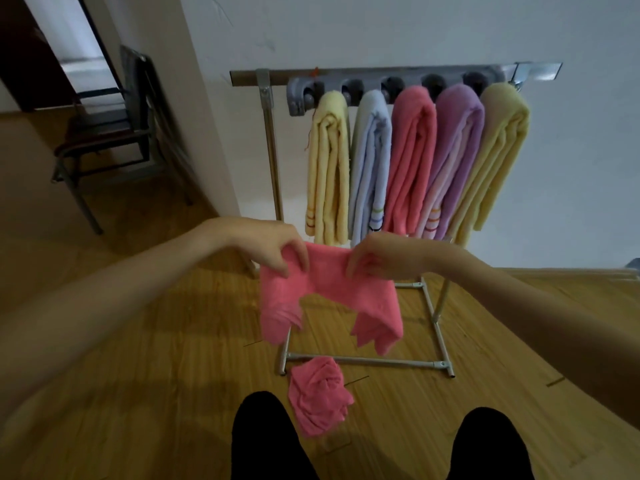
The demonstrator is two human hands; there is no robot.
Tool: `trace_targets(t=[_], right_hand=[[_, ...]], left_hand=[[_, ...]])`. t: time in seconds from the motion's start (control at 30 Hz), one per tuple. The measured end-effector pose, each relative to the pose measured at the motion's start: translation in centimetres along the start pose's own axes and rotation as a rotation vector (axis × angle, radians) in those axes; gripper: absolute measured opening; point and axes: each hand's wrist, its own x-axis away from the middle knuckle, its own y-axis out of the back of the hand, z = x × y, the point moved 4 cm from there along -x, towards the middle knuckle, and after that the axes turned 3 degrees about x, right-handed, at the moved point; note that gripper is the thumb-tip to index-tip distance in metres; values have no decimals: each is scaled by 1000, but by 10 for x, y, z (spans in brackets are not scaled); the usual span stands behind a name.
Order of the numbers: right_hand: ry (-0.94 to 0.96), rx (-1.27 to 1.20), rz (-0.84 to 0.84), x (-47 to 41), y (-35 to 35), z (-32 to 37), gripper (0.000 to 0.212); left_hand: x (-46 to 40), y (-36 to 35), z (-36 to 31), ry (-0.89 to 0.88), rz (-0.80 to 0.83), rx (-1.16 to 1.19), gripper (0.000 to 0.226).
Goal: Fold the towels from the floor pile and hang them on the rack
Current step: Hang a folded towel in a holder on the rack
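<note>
Head view: left hand [277, 249] and right hand [375, 259] pinching pink towel [332, 289] before rack [381, 76]; crumpled towel [317, 396] on floor.

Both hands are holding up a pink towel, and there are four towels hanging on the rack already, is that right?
Not quite. The head view shows five towels on the rack, not four. Left hand and right hand do hold up the pink towel.
</note>
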Motion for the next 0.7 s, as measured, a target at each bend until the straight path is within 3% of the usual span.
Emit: trace_targets(t=[0.2,0.43,0.57,0.7], right_hand=[[-35,185,-290,-40,44,12,40],[-77,191,-636,-99,110,20,38],[-227,107,-764,-135,136,15,28],[-336,13,-795,-162,147,5,32]], left_hand=[[8,43,30,131,-401,-67,48],[15,115,67,86,-920,-234,44],[9,150,83,172,-1089,-311,42],[-6,172,100,245,-1106,-367,48]])
